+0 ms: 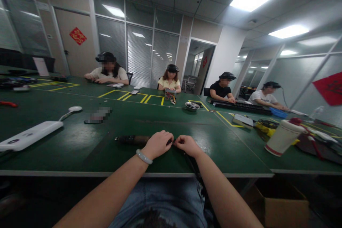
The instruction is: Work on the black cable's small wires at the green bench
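Observation:
A dark, pen-shaped power tool that looks like an electric screwdriver (129,139) lies on the green table, its narrow tip pointing left. Closed around its right end is my left hand (159,144), with a pale bangle on the wrist. Close beside it, my right hand (187,145) pinches with thumb and fingertips at a black cable (191,163) where it meets the tool's end. That cable runs down over the table's front edge. The small part between my fingertips is mostly hidden.
A white power strip (32,135) and a phone (98,115) lie to the left. Beyond my hands stands a metal bowl (192,106); a lidded cup (283,137) is at the right. Several people work across the table. An open carton (285,205) sits below.

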`<state>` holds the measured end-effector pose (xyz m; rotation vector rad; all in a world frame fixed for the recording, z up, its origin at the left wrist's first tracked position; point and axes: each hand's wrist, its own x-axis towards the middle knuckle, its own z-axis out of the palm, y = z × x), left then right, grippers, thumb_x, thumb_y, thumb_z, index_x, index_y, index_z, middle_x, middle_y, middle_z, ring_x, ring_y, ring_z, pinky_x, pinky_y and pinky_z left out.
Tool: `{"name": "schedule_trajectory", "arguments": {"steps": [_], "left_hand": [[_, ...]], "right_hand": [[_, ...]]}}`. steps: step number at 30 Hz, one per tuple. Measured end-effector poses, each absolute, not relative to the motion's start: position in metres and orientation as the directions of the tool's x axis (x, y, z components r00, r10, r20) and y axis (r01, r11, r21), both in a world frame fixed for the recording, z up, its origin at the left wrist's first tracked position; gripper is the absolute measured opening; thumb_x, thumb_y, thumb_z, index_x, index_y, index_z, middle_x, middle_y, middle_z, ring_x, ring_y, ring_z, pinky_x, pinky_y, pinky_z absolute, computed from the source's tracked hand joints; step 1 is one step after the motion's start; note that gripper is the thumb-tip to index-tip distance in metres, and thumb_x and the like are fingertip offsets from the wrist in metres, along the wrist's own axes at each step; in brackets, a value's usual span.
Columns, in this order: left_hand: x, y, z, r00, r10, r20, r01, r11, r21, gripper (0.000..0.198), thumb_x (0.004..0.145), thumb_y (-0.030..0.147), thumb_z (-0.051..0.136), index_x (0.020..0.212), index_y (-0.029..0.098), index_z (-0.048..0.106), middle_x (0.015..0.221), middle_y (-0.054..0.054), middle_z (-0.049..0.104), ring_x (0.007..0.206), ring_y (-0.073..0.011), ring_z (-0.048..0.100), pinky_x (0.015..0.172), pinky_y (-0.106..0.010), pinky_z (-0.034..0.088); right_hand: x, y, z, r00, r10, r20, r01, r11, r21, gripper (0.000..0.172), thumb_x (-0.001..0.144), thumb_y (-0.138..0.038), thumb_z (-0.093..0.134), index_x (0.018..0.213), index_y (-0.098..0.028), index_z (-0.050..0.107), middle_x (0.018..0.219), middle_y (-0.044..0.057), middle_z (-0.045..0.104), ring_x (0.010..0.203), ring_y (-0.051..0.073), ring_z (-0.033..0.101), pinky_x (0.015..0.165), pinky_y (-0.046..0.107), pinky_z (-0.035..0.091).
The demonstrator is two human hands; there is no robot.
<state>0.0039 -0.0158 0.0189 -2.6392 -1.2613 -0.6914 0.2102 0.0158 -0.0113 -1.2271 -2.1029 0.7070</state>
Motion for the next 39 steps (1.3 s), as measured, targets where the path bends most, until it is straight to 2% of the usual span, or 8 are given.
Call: {"name": "schedule_trajectory", "arguments": {"steps": [34, 39], "left_hand": [[0.0039, -0.0154, 0.0188, 0.559, 0.699, 0.446, 0.761, -0.646, 0.057, 0.011, 0.086, 0.026, 0.054, 0.094, 0.022, 0.06, 0.092, -0.004, 0.062, 0.089, -0.0186, 0.054, 0.079, -0.031, 0.042], [0.0041, -0.016, 0.0185, 0.53, 0.715, 0.456, 0.78, -0.622, 0.07, 0.011, 0.086, 0.026, 0.054, 0.095, 0.021, 0.058, 0.091, -0.004, 0.062, 0.087, -0.0189, 0.054, 0.076, -0.031, 0.041]], "right_hand": [[0.2097, 0.0154, -0.0109, -0.392, 0.891, 0.23, 0.559, 0.429, -0.709, 0.019, 0.077, -0.035, 0.064, 0.079, -0.016, 0.068, 0.071, 0.0, 0.065, 0.064, 0.012, 0.055, 0.058, 0.021, 0.04], [0.2092, 0.0149, -0.0109, -0.395, 0.889, 0.231, 0.549, 0.43, -0.717, 0.017, 0.077, -0.033, 0.064, 0.078, -0.017, 0.068, 0.072, -0.001, 0.066, 0.064, 0.012, 0.055, 0.059, 0.021, 0.041]]}}
